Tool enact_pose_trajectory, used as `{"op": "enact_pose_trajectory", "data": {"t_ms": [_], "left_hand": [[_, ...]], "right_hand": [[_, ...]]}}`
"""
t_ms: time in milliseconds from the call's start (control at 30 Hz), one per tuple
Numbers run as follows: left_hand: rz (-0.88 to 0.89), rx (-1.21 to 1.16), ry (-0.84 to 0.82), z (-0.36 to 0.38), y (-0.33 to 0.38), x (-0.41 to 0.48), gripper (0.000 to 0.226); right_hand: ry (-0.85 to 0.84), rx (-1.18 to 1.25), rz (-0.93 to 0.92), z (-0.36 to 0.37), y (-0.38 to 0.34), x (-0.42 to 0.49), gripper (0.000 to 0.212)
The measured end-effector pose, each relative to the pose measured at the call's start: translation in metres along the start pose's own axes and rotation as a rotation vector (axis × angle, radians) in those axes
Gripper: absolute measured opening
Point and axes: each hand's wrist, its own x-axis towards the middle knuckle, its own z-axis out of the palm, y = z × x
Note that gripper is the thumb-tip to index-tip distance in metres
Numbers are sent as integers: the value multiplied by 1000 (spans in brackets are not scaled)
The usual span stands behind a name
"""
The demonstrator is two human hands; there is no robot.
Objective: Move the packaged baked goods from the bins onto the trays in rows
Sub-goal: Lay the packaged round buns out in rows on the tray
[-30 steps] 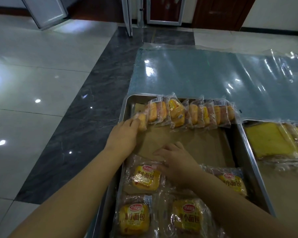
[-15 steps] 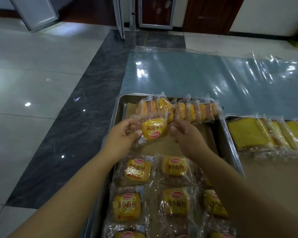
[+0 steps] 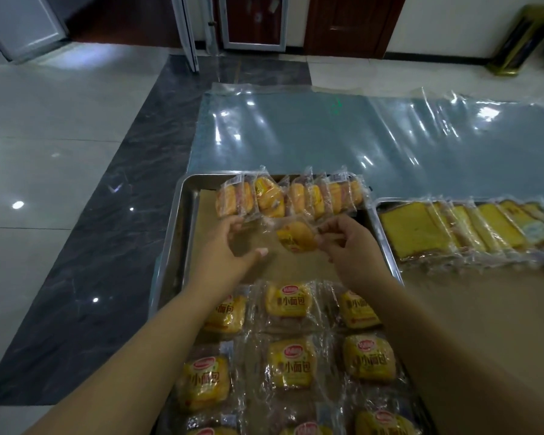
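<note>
- Half a second ago both hands held the small-bread packet point(image 3: 296, 237) with its red-and-yellow label facing us. Now the left hand point(image 3: 230, 246) has let go, and the packet has turned so that the label is mostly out of sight.
- The left hand is released, fingers relaxed, with its fingertips just beside the left end of the standing row point(image 3: 289, 197).
- The right hand point(image 3: 349, 243) pinches the right edge of the packet's wrapper and holds it above the brown paper liner point(image 3: 289, 268), just in front of the row.
- The steel tray point(image 3: 182, 221) carries that row of small-bread packets on edge along its far side, as it did before.
- Nearer us, the flat packets point(image 3: 288, 362) lie label-up in rows. The arms hide part of them.
- The second tray point(image 3: 378, 203), touching the first on the right, holds the sliced-cake packets point(image 3: 453, 227), which overlap in a row.
- Both trays border a clear plastic sheet point(image 3: 327, 136) spread on the floor.
</note>
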Motion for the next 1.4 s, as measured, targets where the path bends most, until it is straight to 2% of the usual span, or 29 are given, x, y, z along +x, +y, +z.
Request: {"op": "enact_pose_trajectory", "data": {"t_ms": [100, 167, 267, 333, 433, 533, 567, 667, 767, 900, 1000, 1100, 1233, 1300, 1400], "left_hand": [[148, 161, -12, 5, 11, -1, 65], [199, 161, -69, 9, 20, 0, 61], [216, 28, -155, 15, 30, 1, 31], [180, -8, -151, 19, 33, 2, 18], [117, -105, -95, 29, 33, 1, 14], [7, -273, -55, 39, 34, 3, 12], [-26, -321, -60, 43, 34, 4, 11], [-75, -388, -118, 53, 33, 7, 10], [-129, -436, -168, 58, 30, 8, 11], [-78, -180, -86, 60, 19, 13, 28], [17, 30, -50, 57, 12, 20, 29], [188, 284, -13, 50, 6, 32, 30], [297, 530, 105, 41, 4, 53, 38], [314, 592, 145, 38, 4, 65, 43], [327, 675, 136, 36, 4, 83, 52]], "right_hand": [[-37, -36, -80, -5, -2, 2, 21], [-96, -4, -97, -5, -5, 2, 22], [-79, 65, -105, -6, -6, 2, 26], [-7, 116, -95, -8, -3, 2, 26], [72, 79, 3, -9, 7, 2, 23], [-4, 49, 152, -9, 17, 2, 44], [-44, 58, 182, -10, 19, 1, 45], [-68, 17, 184, -13, 23, 4, 30], [-35, -56, 166, -23, 24, 10, 25], [-77, -188, 138, -41, 25, 22, 25], [-114, -472, 84, -49, 25, 33, 27], [-176, -736, 0, -50, 21, 39, 28], [-353, -1079, 86, -39, 18, 43, 29], [-347, -1127, 106, -33, 18, 44, 29], [-166, -984, -31, -25, 16, 46, 25]]}}
